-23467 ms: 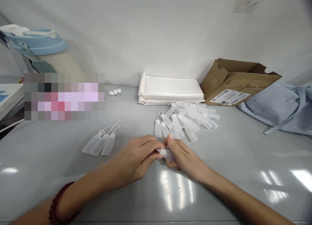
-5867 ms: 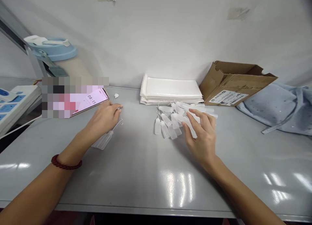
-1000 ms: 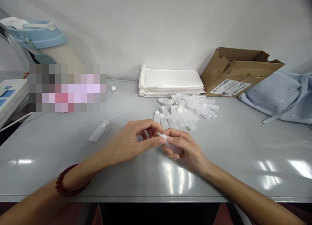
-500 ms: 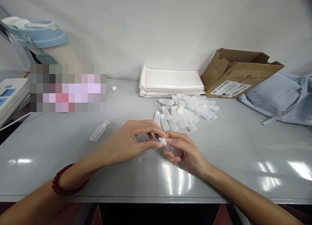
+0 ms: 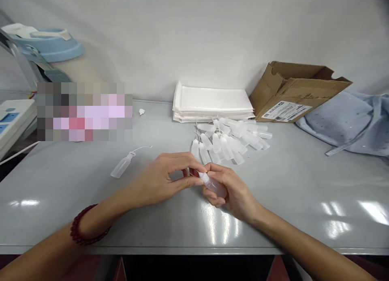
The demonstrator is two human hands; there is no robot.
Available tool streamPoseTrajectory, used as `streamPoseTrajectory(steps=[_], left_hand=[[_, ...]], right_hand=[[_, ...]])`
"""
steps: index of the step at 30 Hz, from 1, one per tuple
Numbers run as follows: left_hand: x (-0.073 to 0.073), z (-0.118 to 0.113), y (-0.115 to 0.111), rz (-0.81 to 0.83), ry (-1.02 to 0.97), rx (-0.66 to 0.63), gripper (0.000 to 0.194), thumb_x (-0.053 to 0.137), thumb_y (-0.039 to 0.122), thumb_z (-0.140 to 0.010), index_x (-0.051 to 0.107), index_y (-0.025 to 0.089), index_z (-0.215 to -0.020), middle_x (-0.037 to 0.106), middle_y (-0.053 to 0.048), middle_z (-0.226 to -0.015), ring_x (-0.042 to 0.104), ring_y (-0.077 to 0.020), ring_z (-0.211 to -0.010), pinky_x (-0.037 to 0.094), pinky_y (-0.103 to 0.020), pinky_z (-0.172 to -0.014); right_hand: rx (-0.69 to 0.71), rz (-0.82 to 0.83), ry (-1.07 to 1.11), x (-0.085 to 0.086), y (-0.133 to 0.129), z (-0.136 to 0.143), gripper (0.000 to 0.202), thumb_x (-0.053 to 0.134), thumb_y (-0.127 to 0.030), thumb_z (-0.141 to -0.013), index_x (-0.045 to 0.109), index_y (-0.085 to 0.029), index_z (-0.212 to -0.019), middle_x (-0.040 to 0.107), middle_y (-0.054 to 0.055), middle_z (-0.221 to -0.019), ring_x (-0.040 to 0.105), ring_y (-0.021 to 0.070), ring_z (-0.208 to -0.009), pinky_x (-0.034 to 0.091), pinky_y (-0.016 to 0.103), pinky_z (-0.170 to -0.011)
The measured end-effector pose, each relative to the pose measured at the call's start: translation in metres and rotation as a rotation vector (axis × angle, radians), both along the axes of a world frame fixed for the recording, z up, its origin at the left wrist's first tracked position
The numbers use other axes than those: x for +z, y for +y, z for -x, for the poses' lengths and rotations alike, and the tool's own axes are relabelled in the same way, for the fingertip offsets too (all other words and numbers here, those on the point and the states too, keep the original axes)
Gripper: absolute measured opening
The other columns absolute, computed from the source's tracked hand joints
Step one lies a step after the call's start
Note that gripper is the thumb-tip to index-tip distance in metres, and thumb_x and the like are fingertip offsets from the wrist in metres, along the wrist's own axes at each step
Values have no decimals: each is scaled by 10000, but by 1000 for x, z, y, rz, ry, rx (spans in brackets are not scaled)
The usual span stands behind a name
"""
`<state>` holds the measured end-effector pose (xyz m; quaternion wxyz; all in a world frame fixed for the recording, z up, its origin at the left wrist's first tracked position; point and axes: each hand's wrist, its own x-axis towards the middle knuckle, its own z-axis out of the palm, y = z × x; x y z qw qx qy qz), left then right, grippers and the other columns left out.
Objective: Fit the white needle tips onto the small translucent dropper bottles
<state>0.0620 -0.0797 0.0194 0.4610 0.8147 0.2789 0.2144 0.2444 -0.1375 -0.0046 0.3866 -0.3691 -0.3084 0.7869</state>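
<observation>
My right hand (image 5: 232,189) is closed round a small translucent squeeze bottle (image 5: 216,187), which tilts with its white pointed tip towards my left hand. The thumb and fingers of my left hand (image 5: 170,177) pinch at the white cap (image 5: 204,176) on its neck. A thin pale strand shows near the tip, partly hidden by my fingers. One more small bottle (image 5: 122,166), with a thin strap at its neck, lies alone on the left. Beyond my hands is a heap of similar bottles (image 5: 226,145).
A grey table (image 5: 304,191) runs under everything. Behind the heap stand stacked white padded envelopes (image 5: 214,98) and an open cardboard box (image 5: 291,94). Bluish-grey fabric (image 5: 346,123) lies right; a blue-lidded tumbler (image 5: 51,46), a power strip (image 5: 13,114) and a blurred patch are left.
My left fingers have shifted slightly on the bottle's white cap, and the strand has moved from below the fingers to behind them. My right hand keeps its hold.
</observation>
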Motion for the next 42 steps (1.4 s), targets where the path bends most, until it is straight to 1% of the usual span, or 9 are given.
streamPoseTrajectory(steps=[8,15,20,24,27,30,33,38,42], left_hand=[[4,-3,0,112,171,83,177,600,378,-839,639,210,-800,649,49,-763,587,-93,-715,447,-201,-663],[0,-3,-7,-85,-22,-3,65,595,240,-853,607,177,-866,624,20,-797,550,-82,-705,456,-193,-689],[-2,-4,-8,-179,-37,-46,92,563,128,-822,595,172,-897,621,-7,-844,550,-105,-763,455,-214,-705],[-4,-6,-8,-159,16,-39,58,552,174,-836,595,163,-799,604,7,-753,535,-104,-714,428,-214,-664],[-6,-8,-8,-131,77,-17,192,486,240,-897,596,159,-762,595,14,-721,517,-95,-676,403,-208,-631],[-4,-8,-7,-90,157,-15,326,426,321,-925,558,157,-677,511,41,-604,446,-80,-568,355,-200,-554],[-1,-8,-5,26,234,66,416,380,391,-933,528,157,-623,473,46,-547,417,-80,-514,326,-199,-505],[3,-7,0,216,190,244,419,412,401,-907,519,158,-583,526,32,-553,523,-108,-566,393,-199,-538],[3,-6,0,175,192,250,438,391,423,-916,553,162,-604,542,27,-558,535,-114,-558,389,-201,-522]], right_hand=[[-55,-108,-97,1,-3,3,135,512,-268,-852,474,-170,-768,378,-71,-518,281,44,-464,183,188,-435],[-89,-134,-234,4,-3,4,270,424,-437,-930,424,-199,-803,438,-58,-632,295,27,-430,190,182,-410],[12,-32,-142,2,1,5,315,403,-486,-923,391,-210,-771,369,-81,-600,243,25,-388,139,175,-362],[-41,-245,-364,0,-3,6,272,400,-467,-933,428,-215,-835,388,-79,-584,305,53,-446,264,197,-423],[-78,-347,-530,-1,-8,6,256,370,-485,-937,425,-235,-930,359,-91,-529,306,75,-458,293,213,-453],[-122,-370,-554,-2,-10,6,230,352,-468,-947,412,-247,-966,352,-93,-520,332,87,-468,318,225,-477],[-188,-453,-605,-3,-11,6,179,361,-412,-957,417,-247,-997,434,-63,-606,404,99,-533,350,238,-516],[-281,-737,-853,-7,-8,4,157,456,-261,-919,448,-231,-1073,561,28,-868,526,137,-706,417,274,-614],[-339,-775,-917,-9,-6,3,173,449,-245,-916,515,-223,-1074,557,-3,-706,510,127,-585,406,271,-562]])
